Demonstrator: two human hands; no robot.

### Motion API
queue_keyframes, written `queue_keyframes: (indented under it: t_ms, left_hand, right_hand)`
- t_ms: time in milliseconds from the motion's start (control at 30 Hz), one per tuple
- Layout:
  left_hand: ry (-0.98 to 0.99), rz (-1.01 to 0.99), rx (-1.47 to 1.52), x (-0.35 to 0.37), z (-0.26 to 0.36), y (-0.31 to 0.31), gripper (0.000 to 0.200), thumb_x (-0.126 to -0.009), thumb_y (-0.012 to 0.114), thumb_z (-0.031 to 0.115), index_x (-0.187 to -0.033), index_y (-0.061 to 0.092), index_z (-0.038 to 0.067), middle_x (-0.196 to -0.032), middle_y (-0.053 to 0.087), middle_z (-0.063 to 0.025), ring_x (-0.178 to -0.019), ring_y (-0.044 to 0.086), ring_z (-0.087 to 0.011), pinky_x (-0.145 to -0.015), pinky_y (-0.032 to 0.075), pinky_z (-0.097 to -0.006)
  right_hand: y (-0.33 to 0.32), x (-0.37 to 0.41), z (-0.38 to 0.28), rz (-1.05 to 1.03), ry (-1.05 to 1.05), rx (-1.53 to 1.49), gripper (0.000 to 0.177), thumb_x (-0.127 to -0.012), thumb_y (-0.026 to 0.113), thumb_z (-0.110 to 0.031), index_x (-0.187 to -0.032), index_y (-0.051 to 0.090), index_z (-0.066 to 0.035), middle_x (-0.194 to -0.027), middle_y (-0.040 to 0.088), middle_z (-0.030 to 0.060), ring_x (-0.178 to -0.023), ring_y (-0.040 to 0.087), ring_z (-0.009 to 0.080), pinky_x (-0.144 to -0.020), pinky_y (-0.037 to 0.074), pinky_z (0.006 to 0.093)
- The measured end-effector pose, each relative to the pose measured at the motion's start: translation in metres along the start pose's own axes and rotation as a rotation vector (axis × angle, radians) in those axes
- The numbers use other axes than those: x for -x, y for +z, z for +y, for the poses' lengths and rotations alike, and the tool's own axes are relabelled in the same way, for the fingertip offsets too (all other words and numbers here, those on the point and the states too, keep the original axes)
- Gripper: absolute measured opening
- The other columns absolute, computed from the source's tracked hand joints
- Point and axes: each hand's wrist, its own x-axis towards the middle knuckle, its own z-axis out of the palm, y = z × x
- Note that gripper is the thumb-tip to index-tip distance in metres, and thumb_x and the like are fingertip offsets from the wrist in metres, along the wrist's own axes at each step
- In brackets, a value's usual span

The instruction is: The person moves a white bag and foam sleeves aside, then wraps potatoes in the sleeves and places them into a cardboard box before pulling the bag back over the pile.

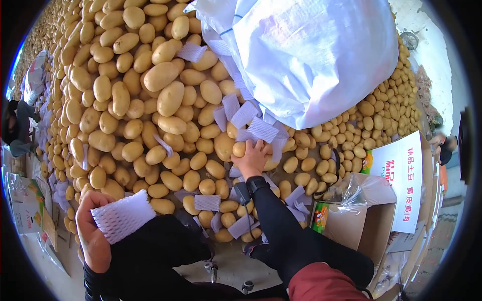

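So the right hand (252,159) is clutching a potato (239,149) mid-frame, the left hand (93,238) is gripping a foam sleeve (123,215) (picking step, I'd say; clean lift needed next).

Illumination is bright, even daylight. Shadows between the potatoes (150,100) are soft and shallow. The white sack (311,55) is nearly overexposed, with mild glare. Fisheye distortion bends the edges strongly, and a black vignette fills the corners. Centre focus is sharp; the periphery softens slightly.

Foam sleeve (123,215): white, ribbed, matt. Potatoes (170,98): smooth, dull yellow skin. Sack (311,55): woven plastic, faint sheen; box (374,233): matt cardboard, glossy clear film liner (364,190).
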Motion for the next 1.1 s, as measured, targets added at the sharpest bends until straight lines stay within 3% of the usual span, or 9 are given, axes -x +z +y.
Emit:
queue_keyframes:
  t_ms: [133, 267, 333, 433, 600, 733, 833, 1000, 1100]
  left_hand:
    - [-0.048, -0.011, 0.088, -0.022, -0.001, 0.009, 0.015, -0.074, 0.053, -0.004, -0.086, 0.050, 0.004, -0.086, 0.054, -0.0006, -0.078, 0.050, -0.0096, -0.071, 0.041, -0.0224]
    - [0.218, -0.043, -0.278, -0.044, -0.026, 0.035, 0.023, -0.068, 0.049, -0.012, -0.087, 0.053, 0.001, -0.081, 0.056, -0.0069, -0.075, 0.055, -0.0164, -0.065, 0.045, -0.0279]
    - [0.379, -0.054, -0.288, -0.038, -0.042, 0.086, 0.024, -0.067, 0.052, -0.011, -0.088, 0.055, 0.001, -0.081, 0.057, -0.0113, -0.074, 0.058, -0.0228, -0.066, 0.048, -0.0322]
    - [0.300, -0.181, -0.098, -0.010, -0.065, 0.158, 0.029, -0.068, 0.059, -0.007, -0.095, 0.056, 0.001, -0.082, 0.058, -0.0130, -0.074, 0.058, -0.0272, -0.068, 0.049, -0.0351]
    - [0.267, -0.159, 0.213, 0.057, -0.056, 0.218, 0.030, -0.078, 0.061, -0.005, -0.107, 0.059, 0.001, -0.090, 0.062, -0.0091, -0.082, 0.063, -0.0223, -0.073, 0.052, -0.0315]
    - [-0.561, -0.474, 0.858, 0.066, -0.054, 0.204, 0.018, -0.099, 0.052, 0.006, -0.115, 0.059, 0.001, -0.107, 0.068, -0.0064, -0.095, 0.066, -0.0130, -0.081, 0.054, -0.0280]
    - [-0.965, -0.704, 1.299, 0.064, -0.066, 0.211, 0.029, -0.104, 0.046, 0.022, -0.121, 0.056, 0.001, -0.113, 0.068, -0.0107, -0.099, 0.068, -0.0227, -0.090, 0.056, -0.0377]
    - [-0.947, -0.938, 1.062, 0.083, -0.069, 0.273, 0.031, -0.106, 0.039, 0.022, -0.117, 0.060, 0.002, -0.109, 0.070, -0.0092, -0.091, 0.069, -0.0211, -0.080, 0.058, -0.0385]
    - [-0.111, -0.800, 0.125, 0.041, -0.079, 0.299, 0.022, -0.098, 0.053, 0.018, -0.111, 0.061, 0.002, -0.100, 0.068, -0.0127, -0.086, 0.068, -0.0290, -0.079, 0.056, -0.0395]
  right_hand:
    - [-0.015, 0.058, 0.036, 0.037, -0.390, -0.168, 0.061, -0.058, 0.085, -0.039, -0.106, 0.064, -0.007, -0.121, 0.051, 0.0174, -0.119, 0.044, 0.0404, -0.102, 0.036, 0.0543]
    - [-0.066, 0.132, 0.015, 0.071, -0.116, -0.640, 0.056, -0.070, 0.079, -0.017, -0.121, 0.056, -0.008, -0.115, 0.054, 0.0156, -0.107, 0.056, 0.0371, -0.089, 0.048, 0.0475]
    - [-0.086, 0.152, 0.001, -0.390, 0.642, -1.629, 0.057, -0.082, 0.072, -0.017, -0.132, 0.046, -0.009, -0.126, 0.053, 0.0132, -0.112, 0.056, 0.0309, -0.092, 0.050, 0.0409]
    - [-0.137, 0.170, -0.033, -0.297, 0.467, -1.864, 0.060, -0.089, 0.069, -0.018, -0.138, 0.038, -0.007, -0.132, 0.050, 0.0142, -0.118, 0.053, 0.0252, -0.096, 0.048, 0.0360]
    - [-0.164, 0.186, -0.021, -0.059, 0.051, -1.212, 0.067, -0.086, 0.077, -0.024, -0.139, 0.040, -0.006, -0.126, 0.054, 0.0144, -0.108, 0.057, 0.0232, -0.091, 0.050, 0.0351]
    - [-0.193, 0.184, 0.024, 0.062, -0.142, -0.735, 0.051, -0.091, 0.072, -0.029, -0.130, 0.049, -0.006, -0.106, 0.065, 0.0115, -0.094, 0.065, 0.0220, -0.082, 0.051, 0.0300]
    - [-0.228, 0.206, 0.024, -0.223, 0.400, -1.447, 0.042, -0.100, 0.057, -0.029, -0.135, 0.043, -0.011, -0.101, 0.065, 0.0070, -0.070, 0.065, 0.0162, -0.051, 0.049, 0.0250]
    - [-0.261, 0.205, 0.049, -0.404, 0.625, -1.899, 0.049, -0.097, 0.055, -0.038, -0.135, 0.049, -0.007, -0.111, 0.065, 0.0087, -0.081, 0.067, 0.0207, -0.052, 0.054, 0.0331]
    - [-0.348, 0.190, 0.088, -0.155, 0.284, -1.254, 0.045, -0.088, 0.059, -0.018, -0.129, 0.053, -0.002, -0.113, 0.065, 0.0105, -0.095, 0.067, 0.0230, -0.074, 0.057, 0.0397]
